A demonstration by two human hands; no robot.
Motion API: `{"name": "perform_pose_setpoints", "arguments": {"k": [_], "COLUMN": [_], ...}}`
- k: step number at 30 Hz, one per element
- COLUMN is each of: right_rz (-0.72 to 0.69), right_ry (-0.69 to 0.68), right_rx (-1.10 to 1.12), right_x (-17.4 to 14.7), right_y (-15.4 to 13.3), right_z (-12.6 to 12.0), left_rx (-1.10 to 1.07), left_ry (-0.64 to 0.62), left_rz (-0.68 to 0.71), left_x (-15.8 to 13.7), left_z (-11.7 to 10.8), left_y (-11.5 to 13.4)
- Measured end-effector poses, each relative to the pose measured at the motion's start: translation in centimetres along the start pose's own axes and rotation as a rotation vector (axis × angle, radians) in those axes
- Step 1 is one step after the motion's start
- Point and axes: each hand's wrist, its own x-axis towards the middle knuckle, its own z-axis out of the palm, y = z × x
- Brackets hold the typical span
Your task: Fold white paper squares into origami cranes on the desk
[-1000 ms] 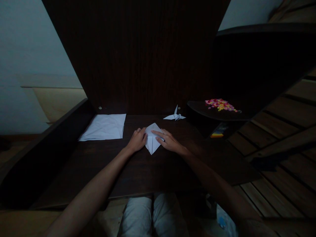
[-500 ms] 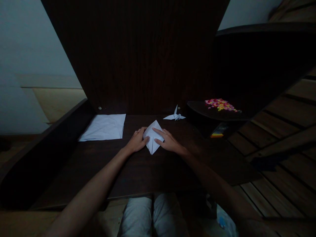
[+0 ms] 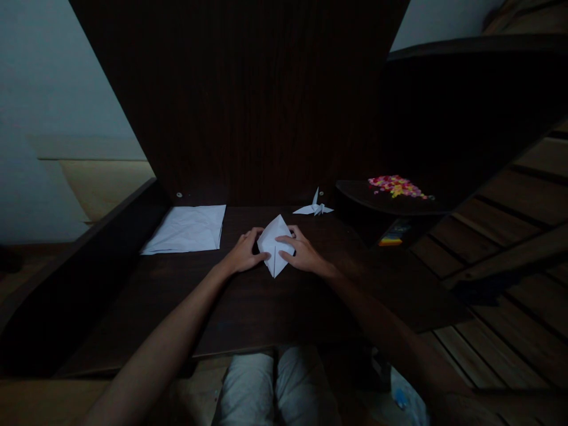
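Note:
A white folded paper (image 3: 276, 234), diamond-shaped with a slit down its lower half, lies on the dark wooden desk (image 3: 248, 313) between my hands. My left hand (image 3: 245, 251) grips its left edge, thumb on top near the lower flap and fingers curled at the side. From the right, my right hand (image 3: 304, 249) holds the other edge, with thumb and index finger resting on the paper's face. Its remaining fingers are partly hidden. Just beyond, to the right, sits a finished white paper crane (image 3: 315, 207).
A stack of white paper sheets (image 3: 189, 228) lies at the desk's left. On a raised curved shelf (image 3: 355, 195) at the right is a pile of small pink, red and yellow pieces (image 3: 397, 186). A low side panel (image 3: 89, 272) bounds the desk's left, and a tall back panel (image 3: 248, 106) rises behind.
My right index finger has slid down the paper from its upper part toward the middle. The folded paper stays almost in place, and my left hand has barely shifted.

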Motion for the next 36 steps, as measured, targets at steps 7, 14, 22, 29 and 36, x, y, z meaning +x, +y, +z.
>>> {"name": "perform_pose_setpoints", "arguments": {"k": [7, 14, 22, 29, 36], "right_rz": [0.013, 0.047, 0.046, 0.042, 0.033], "right_ry": [0.039, 0.06, 0.029, -0.003, 0.004], "right_rx": [0.019, 0.013, 0.004, 0.009, -0.005], "right_x": [0.0, 0.2, 0.2, 0.2, 0.2], "right_y": [0.0, -0.1, -0.3, -0.1, -0.4], "right_z": [0.2, 0.5, 0.4, 0.4, 0.3], "left_rx": [-0.093, -0.106, -0.026, 0.146, 0.281], "left_ry": [0.008, 0.071, 0.085, 0.074, 0.076], "left_rz": [-0.003, -0.032, 0.064, 0.121, 0.199], "left_x": [0.1, 0.4, 0.7, 0.5, 0.3], "left_z": [-0.1, 0.2, 0.8, 1.1, 1.1], "left_y": [-0.1, -0.2, -0.5, -0.5, -0.2]}}
